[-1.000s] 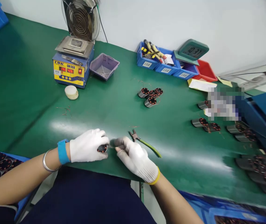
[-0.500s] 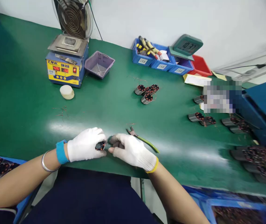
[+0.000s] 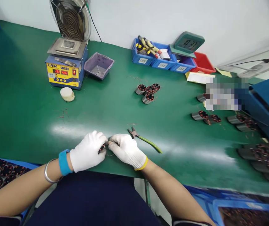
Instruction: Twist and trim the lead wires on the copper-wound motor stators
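Over the bench (image 3: 96, 113), near its front edge, our left hand (image 3: 87, 153) curls its fingers around the coil (image 3: 102, 148), while our right hand (image 3: 127, 151) presses thumb and fingertips together at its rim, apparently pinching a wire (image 3: 110, 154). We judge it best to hold the coil steady and handle the wire gently. The wound end faces up and rightward; the long axis seems to run into our left palm.
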Action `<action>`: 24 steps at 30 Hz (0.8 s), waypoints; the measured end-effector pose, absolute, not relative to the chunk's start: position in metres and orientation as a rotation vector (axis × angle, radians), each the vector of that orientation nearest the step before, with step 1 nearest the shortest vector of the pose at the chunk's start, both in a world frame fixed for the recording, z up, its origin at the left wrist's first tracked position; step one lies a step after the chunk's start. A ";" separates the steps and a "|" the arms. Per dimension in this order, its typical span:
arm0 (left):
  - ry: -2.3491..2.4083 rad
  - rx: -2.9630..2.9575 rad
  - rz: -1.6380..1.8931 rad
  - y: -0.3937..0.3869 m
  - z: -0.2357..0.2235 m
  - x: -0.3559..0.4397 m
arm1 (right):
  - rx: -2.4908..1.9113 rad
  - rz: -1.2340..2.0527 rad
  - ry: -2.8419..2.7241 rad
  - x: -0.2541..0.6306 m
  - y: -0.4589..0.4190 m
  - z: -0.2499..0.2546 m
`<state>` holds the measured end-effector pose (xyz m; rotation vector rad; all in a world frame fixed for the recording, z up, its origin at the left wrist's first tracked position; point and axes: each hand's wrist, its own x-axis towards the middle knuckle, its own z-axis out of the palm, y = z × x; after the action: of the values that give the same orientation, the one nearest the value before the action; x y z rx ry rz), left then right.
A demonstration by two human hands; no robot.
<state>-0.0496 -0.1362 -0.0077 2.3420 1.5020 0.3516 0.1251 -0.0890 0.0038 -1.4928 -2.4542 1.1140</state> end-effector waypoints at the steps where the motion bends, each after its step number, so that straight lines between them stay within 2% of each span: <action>1: 1.530 2.353 0.372 -0.138 -0.010 -0.048 | -1.499 1.126 -2.458 0.124 -0.088 0.005; 11: 1.529 2.111 0.548 -0.136 -0.014 -0.049 | -1.344 1.511 -2.563 0.130 -0.075 0.020; 13: 1.611 1.995 0.507 -0.132 -0.011 -0.045 | -1.278 1.384 -2.613 0.131 -0.085 0.016; 16: 1.670 1.918 0.404 -0.125 -0.007 -0.041 | -1.036 0.988 -2.713 0.131 -0.103 0.008; 18: 1.643 1.915 0.365 -0.122 -0.005 -0.044 | -0.904 0.877 -2.730 0.133 -0.110 0.003; 21: 1.513 1.835 0.438 -0.126 0.000 -0.057 | -0.865 0.762 -2.595 0.143 -0.111 -0.001; 24: 1.480 1.824 0.503 -0.137 0.003 -0.071 | -0.718 0.388 -2.539 0.151 -0.107 -0.003</action>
<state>-0.0715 -0.1366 0.0034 1.8243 1.4805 0.5027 0.1506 -0.1068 -0.0029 -0.7179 -2.5388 0.3882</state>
